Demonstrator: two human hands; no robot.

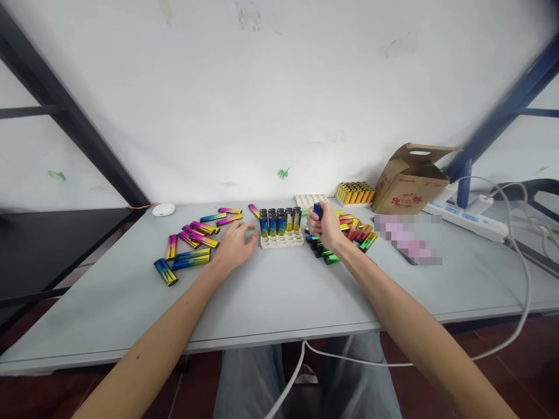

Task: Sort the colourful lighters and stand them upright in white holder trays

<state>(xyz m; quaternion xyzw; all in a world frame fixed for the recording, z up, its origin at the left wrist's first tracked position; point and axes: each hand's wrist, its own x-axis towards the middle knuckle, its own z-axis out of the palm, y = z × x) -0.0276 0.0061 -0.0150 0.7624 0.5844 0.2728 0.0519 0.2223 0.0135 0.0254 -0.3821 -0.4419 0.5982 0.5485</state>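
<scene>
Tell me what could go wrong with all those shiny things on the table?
The right hand grips a blue piece, which might slip and drop among the loose green pieces. The left hand is close to the white tray, so a bump could topple the standing pieces. The white cable loops past the table's front edge and might get snagged.

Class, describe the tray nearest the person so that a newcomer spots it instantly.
On the grey table, look between the left hand and right hand. A white tray sits there, the only one holding upright blue-and-gold lighters.
</scene>
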